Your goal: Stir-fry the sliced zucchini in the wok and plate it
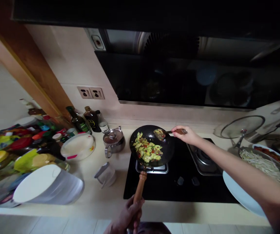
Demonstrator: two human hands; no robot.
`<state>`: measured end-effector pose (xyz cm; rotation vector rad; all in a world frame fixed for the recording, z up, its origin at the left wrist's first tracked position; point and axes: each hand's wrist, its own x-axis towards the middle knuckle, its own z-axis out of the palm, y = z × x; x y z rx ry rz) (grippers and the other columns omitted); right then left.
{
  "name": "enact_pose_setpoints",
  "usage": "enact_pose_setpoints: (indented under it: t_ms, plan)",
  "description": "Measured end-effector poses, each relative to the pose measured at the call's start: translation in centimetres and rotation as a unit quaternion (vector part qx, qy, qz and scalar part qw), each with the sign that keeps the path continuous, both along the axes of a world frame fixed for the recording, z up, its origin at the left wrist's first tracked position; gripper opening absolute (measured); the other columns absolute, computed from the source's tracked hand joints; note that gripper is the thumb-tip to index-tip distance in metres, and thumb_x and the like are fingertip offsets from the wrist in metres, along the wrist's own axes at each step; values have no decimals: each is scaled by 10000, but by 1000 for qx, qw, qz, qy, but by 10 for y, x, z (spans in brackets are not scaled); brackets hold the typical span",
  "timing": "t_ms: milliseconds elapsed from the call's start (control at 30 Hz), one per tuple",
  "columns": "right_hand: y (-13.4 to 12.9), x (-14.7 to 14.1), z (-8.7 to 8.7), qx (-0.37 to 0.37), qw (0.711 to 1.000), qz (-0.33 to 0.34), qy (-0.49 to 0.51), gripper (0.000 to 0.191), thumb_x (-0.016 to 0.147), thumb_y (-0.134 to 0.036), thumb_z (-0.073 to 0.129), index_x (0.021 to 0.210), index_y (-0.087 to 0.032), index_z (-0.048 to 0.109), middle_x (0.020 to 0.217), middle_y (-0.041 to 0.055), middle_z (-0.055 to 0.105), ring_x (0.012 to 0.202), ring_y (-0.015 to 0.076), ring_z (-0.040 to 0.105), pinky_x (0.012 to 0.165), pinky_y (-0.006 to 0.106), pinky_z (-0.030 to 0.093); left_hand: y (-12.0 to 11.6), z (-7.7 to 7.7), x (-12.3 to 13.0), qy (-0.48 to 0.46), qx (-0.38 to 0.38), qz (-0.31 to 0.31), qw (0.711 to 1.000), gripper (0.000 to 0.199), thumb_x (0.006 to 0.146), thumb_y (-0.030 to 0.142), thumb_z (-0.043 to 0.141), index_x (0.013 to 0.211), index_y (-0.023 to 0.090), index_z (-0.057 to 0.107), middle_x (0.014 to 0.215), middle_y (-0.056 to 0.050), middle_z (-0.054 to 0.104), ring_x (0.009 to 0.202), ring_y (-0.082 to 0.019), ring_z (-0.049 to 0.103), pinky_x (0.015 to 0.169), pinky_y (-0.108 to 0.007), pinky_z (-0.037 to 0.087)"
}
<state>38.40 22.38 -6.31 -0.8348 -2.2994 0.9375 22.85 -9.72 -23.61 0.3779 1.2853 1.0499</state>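
My left hand (132, 213) is wrapped round the wooden handle of a black wok (168, 152) that sits over the left burner. Sliced green vegetable pieces with red bits (147, 150) lie in the wok, mostly toward its left side. In my right hand (185, 135) is the wooden grip of a spatula (159, 134); its blade is over the wok's upper right part with some food on it. Whether the blade touches the wok, I cannot tell.
Left of the black cooktop (154, 191) stand a steel pot (114, 140) and a clear measuring cup (105, 175). Bottles (91, 118) line the wall. At right are bean sprouts (261, 165), a plate (242, 195) and a glass lid (243, 126). A range hood (179, 81) overhangs.
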Motion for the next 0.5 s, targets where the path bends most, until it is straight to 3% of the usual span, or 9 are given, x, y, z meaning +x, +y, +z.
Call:
enact_pose_setpoints:
  t_ms: [67,133,233,300,400,500]
  plan:
    - [-9,-16,-20,13,999,1,48,147,776,-277,622,872,-201,703,869,27,710,792,149,644,786,284,499,0,-1,0,-6,4,0,1000,515,640,652,644,851,216,468,477,96,483,289,-50,372,273,-163,320]
    - [-32,-25,-32,50,995,73,51,171,821,-253,570,919,-199,700,922,51,698,835,158,640,802,296,496,1,1,0,-10,1,-4,1000,522,630,655,650,846,218,464,480,97,484,289,-47,369,278,-166,331]
    - [-67,-19,-28,114,963,243,-9,225,875,-216,494,988,-197,687,907,67,666,789,151,623,719,265,493,1,6,-1,5,-17,-6,1000,555,589,680,662,818,218,455,471,99,477,292,-45,366,281,-163,316]
    - [-76,-9,-18,140,945,292,-45,236,891,-204,471,1008,-202,675,898,66,645,764,143,609,681,245,480,1,8,-2,10,-23,-5,1000,568,577,689,665,818,220,454,471,98,478,295,-43,365,284,-157,299]
    - [-69,-5,-18,188,948,247,-66,239,905,-214,453,1024,-200,659,935,82,618,756,144,595,667,247,474,1,8,-2,5,-13,-6,1000,569,584,685,662,844,219,463,472,100,476,289,-43,356,281,-161,297]
    - [-63,-17,-40,253,945,196,-67,218,891,-215,471,1000,-198,658,934,92,599,763,162,581,686,278,480,2,8,-2,-1,-6,-5,1000,570,588,680,665,851,218,459,475,102,472,291,-47,361,282,-174,331]
